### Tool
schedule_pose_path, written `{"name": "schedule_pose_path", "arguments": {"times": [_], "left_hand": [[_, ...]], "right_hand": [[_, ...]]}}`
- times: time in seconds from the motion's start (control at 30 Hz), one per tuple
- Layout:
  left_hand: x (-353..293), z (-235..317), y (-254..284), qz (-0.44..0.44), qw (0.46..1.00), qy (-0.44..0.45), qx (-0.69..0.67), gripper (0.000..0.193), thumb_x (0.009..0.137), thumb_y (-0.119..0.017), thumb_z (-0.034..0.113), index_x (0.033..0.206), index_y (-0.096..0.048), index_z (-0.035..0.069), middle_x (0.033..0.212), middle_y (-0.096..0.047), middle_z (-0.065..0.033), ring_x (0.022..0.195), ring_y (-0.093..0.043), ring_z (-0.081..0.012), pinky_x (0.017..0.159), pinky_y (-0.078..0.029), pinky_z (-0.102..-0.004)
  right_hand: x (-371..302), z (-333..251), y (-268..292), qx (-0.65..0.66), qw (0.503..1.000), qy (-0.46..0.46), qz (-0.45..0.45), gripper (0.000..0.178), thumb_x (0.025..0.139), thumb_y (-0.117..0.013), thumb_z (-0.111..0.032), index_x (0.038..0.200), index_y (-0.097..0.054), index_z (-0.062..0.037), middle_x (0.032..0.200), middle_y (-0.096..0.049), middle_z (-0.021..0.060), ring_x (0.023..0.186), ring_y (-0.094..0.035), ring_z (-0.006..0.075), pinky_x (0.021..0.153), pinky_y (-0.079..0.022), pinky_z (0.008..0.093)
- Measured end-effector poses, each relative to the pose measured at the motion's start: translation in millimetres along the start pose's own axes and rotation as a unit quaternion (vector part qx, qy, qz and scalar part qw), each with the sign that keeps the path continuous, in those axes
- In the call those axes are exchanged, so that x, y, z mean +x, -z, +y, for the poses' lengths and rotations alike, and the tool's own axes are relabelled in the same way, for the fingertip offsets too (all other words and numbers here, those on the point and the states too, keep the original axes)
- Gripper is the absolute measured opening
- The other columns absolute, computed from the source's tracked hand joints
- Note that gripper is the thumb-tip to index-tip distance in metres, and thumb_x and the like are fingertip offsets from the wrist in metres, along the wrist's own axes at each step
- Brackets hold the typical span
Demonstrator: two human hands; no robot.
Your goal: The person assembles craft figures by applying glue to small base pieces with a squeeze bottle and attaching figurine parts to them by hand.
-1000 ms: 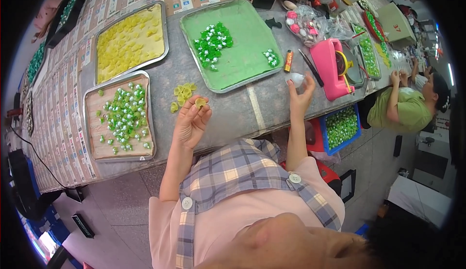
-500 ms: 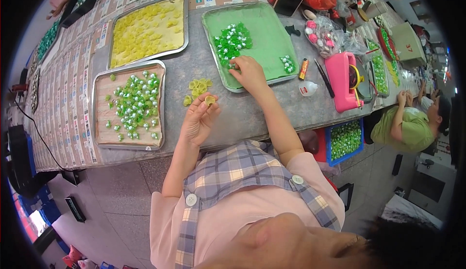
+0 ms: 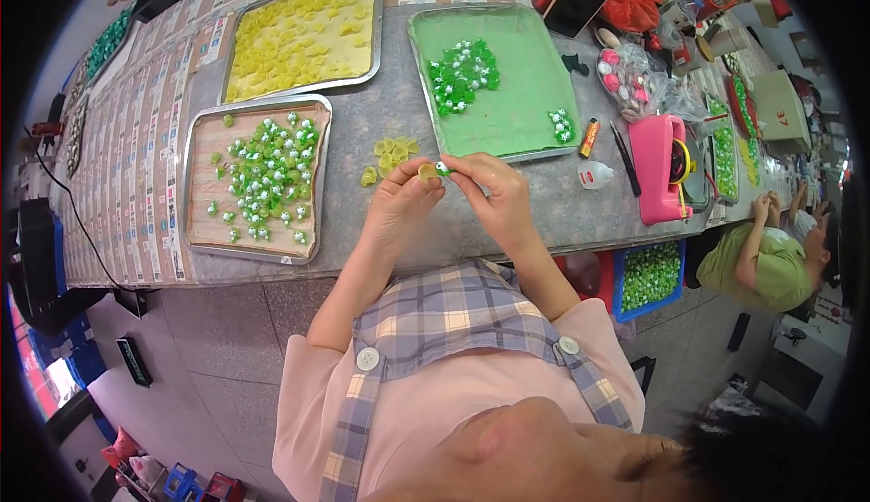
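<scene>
My left hand (image 3: 404, 201) pinches a small translucent yellow cup-shaped piece (image 3: 427, 171) between thumb and fingers. Right beside it, my right hand (image 3: 497, 201) holds a small green piece with a white ball-like top (image 3: 443, 168) by the fingertips. The two pieces almost meet; whether they touch I cannot tell. Just beyond my left hand lies a small pile of yellow cup-shaped pieces (image 3: 395, 149) on the table. Past my right hand is a green-lined tray (image 3: 517, 58) with green-and-white pieces in two clusters (image 3: 464, 76).
At the left stands a brown-lined tray (image 3: 204, 221) of green-and-white pieces, with a tray of yellow pieces (image 3: 375, 26) behind it. A glue bottle (image 3: 595, 175), a lighter-sized orange tube (image 3: 590, 138), black tweezers (image 3: 625, 150) and a pink device (image 3: 654, 171) lie right. A co-worker (image 3: 757, 262) sits farther right.
My right hand has come back from the green-lined tray with a green-and-white piece, up to the yellow piece in my left hand. The whole view has shifted slightly.
</scene>
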State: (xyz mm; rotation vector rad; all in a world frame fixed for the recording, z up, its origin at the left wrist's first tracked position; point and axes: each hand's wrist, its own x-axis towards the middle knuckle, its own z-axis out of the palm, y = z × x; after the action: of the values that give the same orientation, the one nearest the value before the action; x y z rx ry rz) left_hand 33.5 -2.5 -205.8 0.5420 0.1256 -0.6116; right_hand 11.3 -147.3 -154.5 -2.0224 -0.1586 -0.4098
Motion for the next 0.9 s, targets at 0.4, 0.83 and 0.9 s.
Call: {"name": "schedule_pose_path", "arguments": {"times": [0.4,0.83,0.9], "left_hand": [[-8,0,-10,0.023,0.992,-0.079,0.097,0.024,0.075,-0.057,0.007,0.098,-0.052,0.001,0.093,-0.056,-0.0065,0.086,-0.055,-0.0156,0.079,-0.044,-0.029],[-18,7,-18,0.026,0.933,-0.162,0.32,0.027,0.074,-0.053,-0.003,0.101,-0.056,0.001,0.098,-0.058,-0.0063,0.087,-0.053,-0.0099,0.076,-0.042,-0.0219],[-19,8,-19,0.022,0.917,-0.178,0.357,0.028,0.074,-0.053,-0.004,0.101,-0.056,0.002,0.097,-0.058,-0.0062,0.087,-0.052,-0.0098,0.076,-0.042,-0.0219]], "right_hand": [[-6,2,-13,-0.067,0.987,0.139,0.047,0.021,0.062,-0.063,0.0,0.082,-0.059,-0.0045,0.074,-0.057,0.0061,0.063,-0.053,0.0207,0.054,-0.043,0.0285],[-16,6,-15,-0.085,0.972,0.206,0.078,0.026,0.06,-0.064,0.003,0.084,-0.06,-0.0042,0.076,-0.055,0.0058,0.062,-0.052,0.0202,0.053,-0.042,0.0278],[-14,1,-11,-0.067,0.976,0.195,0.07,0.023,0.06,-0.063,0.007,0.08,-0.06,-0.0018,0.074,-0.057,0.0061,0.06,-0.053,0.0183,0.049,-0.04,0.0249]]}}
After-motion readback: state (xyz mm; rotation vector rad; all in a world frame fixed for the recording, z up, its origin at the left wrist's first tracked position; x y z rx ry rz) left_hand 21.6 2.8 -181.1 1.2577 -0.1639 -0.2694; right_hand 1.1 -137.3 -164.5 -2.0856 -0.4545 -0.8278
